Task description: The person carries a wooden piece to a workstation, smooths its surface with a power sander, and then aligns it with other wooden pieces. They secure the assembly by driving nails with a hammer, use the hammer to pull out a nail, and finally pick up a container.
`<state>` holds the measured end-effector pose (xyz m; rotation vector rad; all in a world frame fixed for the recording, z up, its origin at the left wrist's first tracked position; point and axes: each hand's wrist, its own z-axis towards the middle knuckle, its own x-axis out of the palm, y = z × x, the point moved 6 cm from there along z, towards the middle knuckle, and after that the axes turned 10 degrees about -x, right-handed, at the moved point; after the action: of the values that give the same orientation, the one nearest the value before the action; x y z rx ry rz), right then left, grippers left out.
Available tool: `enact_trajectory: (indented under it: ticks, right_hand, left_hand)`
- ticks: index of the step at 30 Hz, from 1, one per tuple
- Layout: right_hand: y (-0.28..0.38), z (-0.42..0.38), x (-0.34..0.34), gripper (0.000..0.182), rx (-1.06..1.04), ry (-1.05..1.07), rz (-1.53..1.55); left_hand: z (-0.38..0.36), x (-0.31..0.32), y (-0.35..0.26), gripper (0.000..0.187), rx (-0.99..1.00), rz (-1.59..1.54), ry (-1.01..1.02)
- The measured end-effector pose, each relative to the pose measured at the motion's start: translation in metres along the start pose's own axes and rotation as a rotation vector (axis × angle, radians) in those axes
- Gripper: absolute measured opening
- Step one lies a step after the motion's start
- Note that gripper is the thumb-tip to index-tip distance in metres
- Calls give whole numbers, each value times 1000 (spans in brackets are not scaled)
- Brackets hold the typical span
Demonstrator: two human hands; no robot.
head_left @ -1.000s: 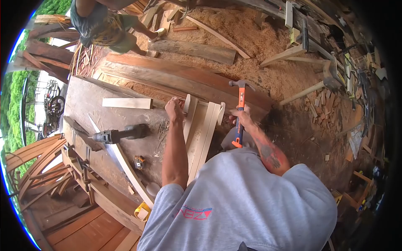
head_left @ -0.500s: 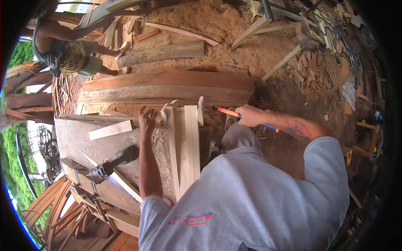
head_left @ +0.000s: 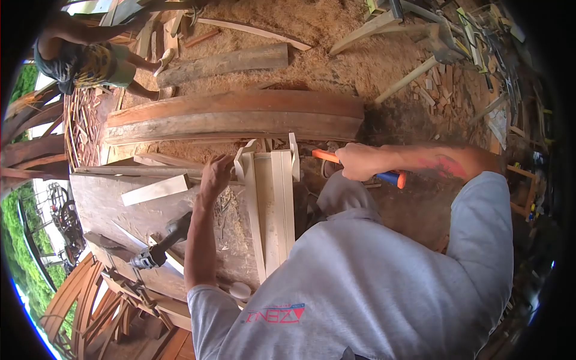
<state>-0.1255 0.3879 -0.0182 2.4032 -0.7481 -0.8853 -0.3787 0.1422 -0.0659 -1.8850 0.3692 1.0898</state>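
My right hand (head_left: 355,161) is wrapped round an orange and blue handle (head_left: 393,178), apparently a hammer's, held level at the right of a long pale wooden piece (head_left: 264,204). The orange part points left, toward the piece's far end. Shaped wooden brackets stand at that end, one on the left (head_left: 245,161) and one on the right (head_left: 294,157). Close beside the left bracket is my left hand (head_left: 216,175), its fingers bent together and slightly blurred; I cannot tell what is in them. The long piece runs back toward my grey shirt.
On the worktable (head_left: 99,198) left of my forearm lie a power drill (head_left: 159,247) and a short pale board (head_left: 155,190). Thick curved timbers (head_left: 240,114) lie beyond. Another person (head_left: 90,60) stands at the upper left. Sawdust and offcuts cover the ground.
My left hand has come down beside the left bracket, its fingers more closed. The hammer's blue end has swung lower and nearer. The view has shifted slightly.
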Motion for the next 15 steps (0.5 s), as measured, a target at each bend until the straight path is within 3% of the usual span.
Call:
enact_trajectory:
  ticks: [3, 5, 7, 9, 15]
  right_hand:
    - [-5, -6, 2, 31, -3, 34, 81]
    - [-13, -17, 22, 39, 224, 104, 564]
    - [-7, -21, 34, 38, 262, 108, 638]
    - [-6, -22, 42, 32, 262, -51, 873]
    - [-10, -16, 80, 30, 318, -204, 918]
  left_hand:
    - [2, 9, -2, 13, 73, -23, -54]
    - [-2, 16, 0, 18, 69, 39, -65]
    - [-4, 14, -10, 22, 113, 209, -133]
    - [-6, 16, -9, 23, 141, 220, -168]
    - [-8, 23, -2, 22, 132, 283, -186]
